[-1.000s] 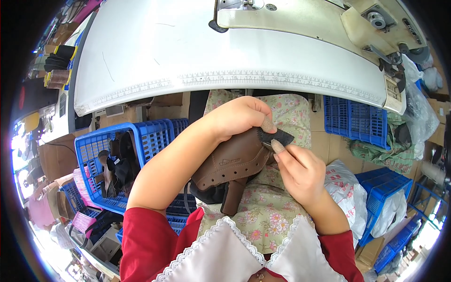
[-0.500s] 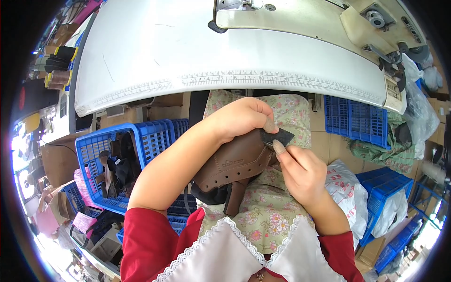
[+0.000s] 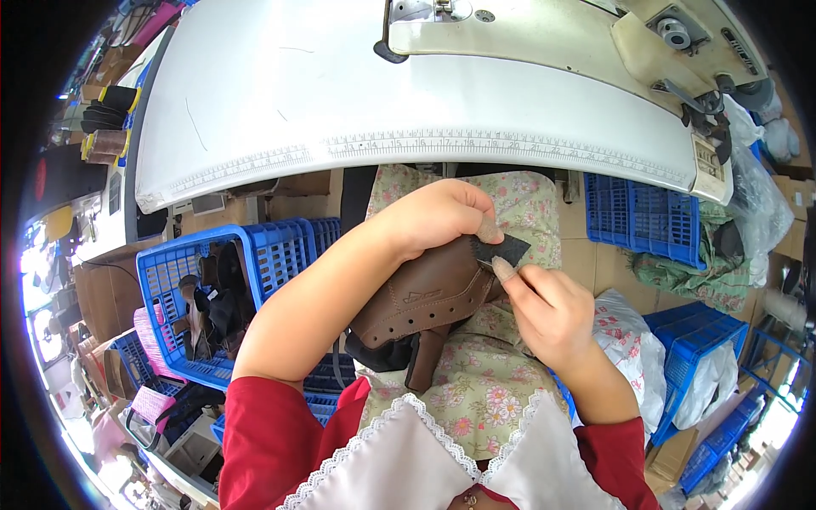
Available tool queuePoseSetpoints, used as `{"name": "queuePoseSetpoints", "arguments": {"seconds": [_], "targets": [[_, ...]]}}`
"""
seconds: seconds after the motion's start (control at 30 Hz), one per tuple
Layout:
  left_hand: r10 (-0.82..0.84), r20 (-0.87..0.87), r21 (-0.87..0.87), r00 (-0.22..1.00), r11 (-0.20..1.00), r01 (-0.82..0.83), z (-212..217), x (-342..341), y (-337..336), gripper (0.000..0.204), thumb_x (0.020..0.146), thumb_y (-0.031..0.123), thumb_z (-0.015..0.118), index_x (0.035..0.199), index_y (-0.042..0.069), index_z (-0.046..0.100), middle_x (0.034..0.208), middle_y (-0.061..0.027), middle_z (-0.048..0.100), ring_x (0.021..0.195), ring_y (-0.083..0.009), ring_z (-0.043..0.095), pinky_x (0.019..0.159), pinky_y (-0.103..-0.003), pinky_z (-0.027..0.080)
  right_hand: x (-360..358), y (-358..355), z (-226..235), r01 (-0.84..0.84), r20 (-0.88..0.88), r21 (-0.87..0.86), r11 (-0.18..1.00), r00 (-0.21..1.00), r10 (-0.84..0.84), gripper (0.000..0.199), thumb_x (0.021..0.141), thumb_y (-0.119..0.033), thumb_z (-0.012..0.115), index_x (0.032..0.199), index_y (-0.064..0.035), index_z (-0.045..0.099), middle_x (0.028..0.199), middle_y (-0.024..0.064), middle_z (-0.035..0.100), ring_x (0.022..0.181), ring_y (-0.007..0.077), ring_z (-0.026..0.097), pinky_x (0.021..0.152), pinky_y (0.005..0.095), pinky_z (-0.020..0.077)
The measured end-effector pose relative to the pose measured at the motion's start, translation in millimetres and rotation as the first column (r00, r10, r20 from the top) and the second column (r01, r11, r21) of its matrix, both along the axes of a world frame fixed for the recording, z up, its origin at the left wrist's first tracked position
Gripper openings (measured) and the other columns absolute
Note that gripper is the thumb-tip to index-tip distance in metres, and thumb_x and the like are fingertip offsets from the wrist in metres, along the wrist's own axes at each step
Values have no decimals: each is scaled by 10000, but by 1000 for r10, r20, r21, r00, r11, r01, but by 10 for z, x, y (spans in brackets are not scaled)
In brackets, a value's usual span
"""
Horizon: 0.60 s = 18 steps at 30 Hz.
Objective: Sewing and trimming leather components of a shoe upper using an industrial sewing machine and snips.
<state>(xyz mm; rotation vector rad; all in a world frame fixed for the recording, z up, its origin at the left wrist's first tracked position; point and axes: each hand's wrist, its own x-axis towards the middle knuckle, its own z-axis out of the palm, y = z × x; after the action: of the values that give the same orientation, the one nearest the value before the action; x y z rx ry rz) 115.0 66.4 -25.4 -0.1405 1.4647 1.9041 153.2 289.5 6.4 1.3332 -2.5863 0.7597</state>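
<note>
A brown leather shoe upper (image 3: pixel 416 285) with a row of eyelet holes and a stitched crest lies over my lap. My left hand (image 3: pixel 446 212) is closed on its far end, fingers curled and thumb pressing near the edge. A dark grey lining flap (image 3: pixel 513 250) sticks out between my two hands. My right hand (image 3: pixel 552 310) is closed in a pinch at the upper's right edge, just below the flap. A small thin glint shows by its thumb tip, too small to name. A brown strap-like part (image 3: pixel 425 357) hangs from the upper toward me.
Ahead is a white sewing table (image 3: pixel 280 93) with a ruler along its front edge and a sewing machine (image 3: pixel 527 38). Blue crates (image 3: pixel 251 272) with dark pieces stand at left; another blue crate (image 3: pixel 637 217) and plastic bags (image 3: pixel 629 357) are at right. A floral apron (image 3: pixel 493 391) covers my lap.
My right hand has shifted very slightly down and to the right along the upper's edge. My left hand keeps its hold in the same place.
</note>
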Motion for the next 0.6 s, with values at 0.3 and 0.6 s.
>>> {"name": "queuePoseSetpoints", "arguments": {"seconds": [0.3, 0.6], "targets": [[2, -54, -49, 999, 999, -4, -27, 6, 16, 77, 772, 80, 692, 764, 5, 675, 762, -23, 665, 745, -95, 588, 713, -240, 458, 93, -10, -20, 116, 110, -100, 988, 988, -105, 379, 738, -23, 751, 1111, -40, 687, 858, 59, 573, 637, 197, 573, 546, 311, 463], [37, -78, -81, 996, 996, -43, 39, 18, 49, 75, 766, 69, 690, 753, -3, 672, 737, -15, 645, 724, -89, 562, 680, -242, 443, 122, -38, -30, 178, 145, -104, 979, 976, -162, 357, 735, -32, 762, 1085, -38, 692, 847, 58, 576, 621, 202, 572, 541, 311, 461]]}}
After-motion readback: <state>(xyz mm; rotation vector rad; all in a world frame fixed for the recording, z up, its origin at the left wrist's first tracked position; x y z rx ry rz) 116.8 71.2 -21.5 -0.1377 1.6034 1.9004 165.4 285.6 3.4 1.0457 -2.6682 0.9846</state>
